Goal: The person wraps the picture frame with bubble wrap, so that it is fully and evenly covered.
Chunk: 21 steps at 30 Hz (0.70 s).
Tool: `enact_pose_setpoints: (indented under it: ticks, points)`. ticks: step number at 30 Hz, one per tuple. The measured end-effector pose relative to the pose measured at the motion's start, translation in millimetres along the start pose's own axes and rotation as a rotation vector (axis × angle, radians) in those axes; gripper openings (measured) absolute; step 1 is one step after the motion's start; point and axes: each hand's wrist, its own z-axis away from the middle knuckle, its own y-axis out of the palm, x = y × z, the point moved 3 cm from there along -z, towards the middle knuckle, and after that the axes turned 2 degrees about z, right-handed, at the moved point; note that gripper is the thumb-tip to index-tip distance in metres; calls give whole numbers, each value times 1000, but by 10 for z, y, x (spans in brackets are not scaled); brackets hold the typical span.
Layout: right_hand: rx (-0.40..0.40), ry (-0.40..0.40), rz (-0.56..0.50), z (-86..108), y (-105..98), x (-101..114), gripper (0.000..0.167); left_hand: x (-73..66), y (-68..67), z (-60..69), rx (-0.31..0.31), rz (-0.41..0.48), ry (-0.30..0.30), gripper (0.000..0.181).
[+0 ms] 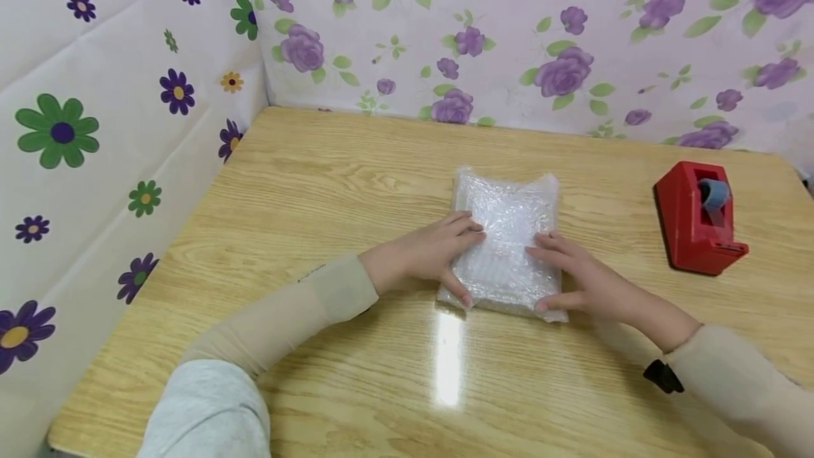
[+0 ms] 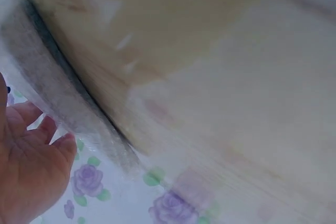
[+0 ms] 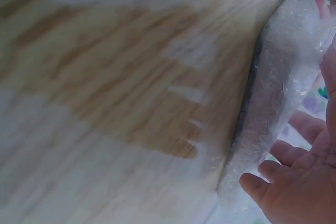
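Observation:
A flat rectangular package (image 1: pixel 505 246) wrapped in clear bubble wrap lies on the wooden table. On its left edge rests the left hand (image 1: pixel 432 253), fingers spread over the top and thumb at the near left corner. The right hand (image 1: pixel 588 281) touches the right side, its fingers on the upper surface and thumb near the lower right corner. The left wrist view has the package's side (image 2: pixel 58 77) beside the left hand (image 2: pixel 31 166). In the right wrist view, the right hand (image 3: pixel 299 177) is at the wrapped edge (image 3: pixel 268 93), fingers slightly bent.
A red tape dispenser (image 1: pixel 696 225) with a blue roll stands on the table to the right of the package. Behind the wooden table (image 1: pixel 318 175) hangs a sheet (image 1: pixel 509 34) with purple flowers, and another flowered sheet (image 1: pixel 95 182) covers the left side.

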Motion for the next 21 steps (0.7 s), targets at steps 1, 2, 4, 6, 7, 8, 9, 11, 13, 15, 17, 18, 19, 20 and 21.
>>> enact_pose_setpoints:
  ticks: [1,2,4,6,7,8,9,11,13,15,17,18,19,20,21]
  points:
    - [-4,-8,18,-2,11,9,74,-9,0,11,2,-16,0,107]
    - [-11,-19,41,-5,21,16,73,-19,4,21,4,-34,2,104]
    - [-24,-42,75,-5,41,27,71,-37,20,40,10,-78,11,97]
    - [-42,-71,95,-2,58,35,68,-58,37,60,11,-97,19,89]
    - [-51,-85,103,-5,61,35,67,-68,41,64,8,-113,28,87]
    - [-60,-97,102,-7,63,34,65,-76,46,67,2,-132,36,85]
    - [-68,-105,96,-8,63,35,65,-86,47,70,-7,-154,44,83]
    - [-79,-115,87,-11,61,33,64,-114,41,80,-24,-186,61,81]
    - [-83,-112,93,-16,60,34,64,-144,38,88,-31,-218,83,80]
    - [-78,-101,93,-21,60,41,64,-175,37,98,-26,-229,98,80]
    - [-71,-85,94,-27,63,50,64,-209,36,111,-5,-221,102,79]
    - [-67,-76,93,-28,63,55,65,-226,37,118,13,-207,93,78]
    - [-64,-68,92,-29,65,59,65,-247,35,128,32,-195,79,78]
    - [-62,-62,90,-31,65,64,65,-269,31,138,51,-191,64,77]
    - [-60,-56,90,-31,65,67,65,-292,29,152,68,-198,51,76]
